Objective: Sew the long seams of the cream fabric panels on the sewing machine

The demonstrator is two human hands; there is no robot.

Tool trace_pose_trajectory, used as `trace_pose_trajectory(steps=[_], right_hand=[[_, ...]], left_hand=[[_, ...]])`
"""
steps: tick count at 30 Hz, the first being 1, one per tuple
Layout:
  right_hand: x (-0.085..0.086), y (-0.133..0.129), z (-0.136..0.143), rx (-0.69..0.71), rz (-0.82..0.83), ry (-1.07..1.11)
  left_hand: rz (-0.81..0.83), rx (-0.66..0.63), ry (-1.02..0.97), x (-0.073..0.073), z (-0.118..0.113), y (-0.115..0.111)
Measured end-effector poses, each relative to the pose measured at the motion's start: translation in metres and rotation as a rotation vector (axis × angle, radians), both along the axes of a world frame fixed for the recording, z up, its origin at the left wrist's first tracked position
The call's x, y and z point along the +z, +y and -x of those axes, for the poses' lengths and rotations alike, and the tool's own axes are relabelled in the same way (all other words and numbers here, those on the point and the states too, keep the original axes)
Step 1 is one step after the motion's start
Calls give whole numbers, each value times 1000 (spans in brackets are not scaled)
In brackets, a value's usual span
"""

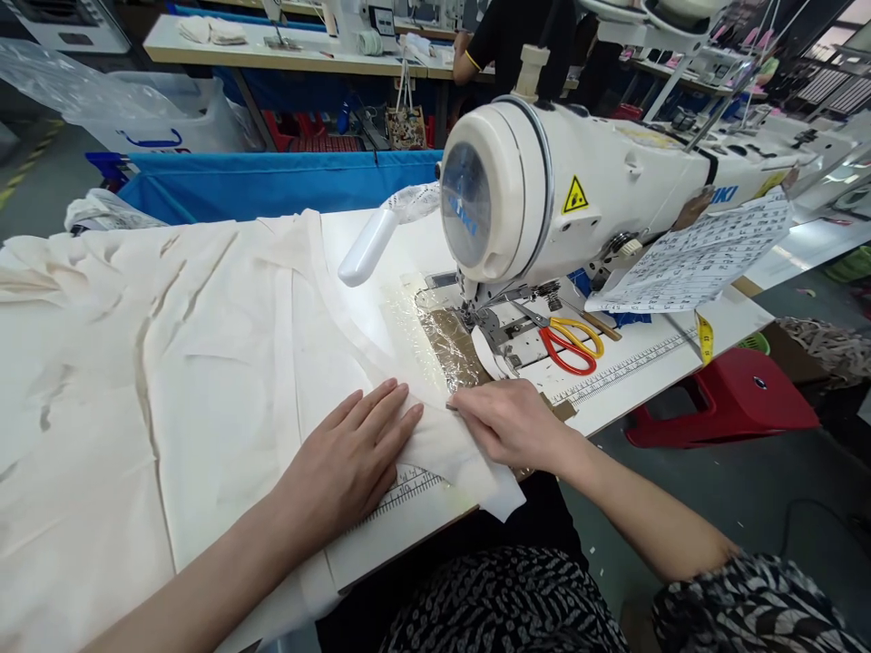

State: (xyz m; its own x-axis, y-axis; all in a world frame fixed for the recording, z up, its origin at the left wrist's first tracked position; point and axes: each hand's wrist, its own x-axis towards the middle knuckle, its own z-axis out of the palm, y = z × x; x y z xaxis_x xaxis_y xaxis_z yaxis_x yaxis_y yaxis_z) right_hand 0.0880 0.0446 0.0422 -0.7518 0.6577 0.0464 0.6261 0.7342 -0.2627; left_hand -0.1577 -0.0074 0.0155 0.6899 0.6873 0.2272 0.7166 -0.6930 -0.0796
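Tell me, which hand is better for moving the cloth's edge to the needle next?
Probably the right hand: it pinches the cloth at its edge and is nearer the needle end of the sewing machine. The left hand lies flat, farther away.

From the wearer's head, the only view looks forward and down across the counter (422, 517), close over the left hand (354, 449) at seven o'clock and right hand (510, 422) at five, reaching a farther counter (272, 56) at eleven.
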Motion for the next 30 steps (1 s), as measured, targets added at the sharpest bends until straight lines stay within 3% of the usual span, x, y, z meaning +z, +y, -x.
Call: trace_pose_trajectory(steps=[4, 8, 13, 19, 30], right_hand=[[6, 0, -2, -13, -9, -102], [7, 7, 25, -21, -32, -132], [6, 16, 50, -6, -30, -130], [-1, 17, 48, -63, -22, -91], [-4, 19, 54, -43, -29, -69]], left_hand=[[6, 7, 6, 0, 5, 5], [-40, 64, -66, -1, 8, 11], [-52, 34, -106, -6, 6, 10], [-34, 52, -109, -8, 3, 6], [-48, 40, -93, -7, 3, 7]])
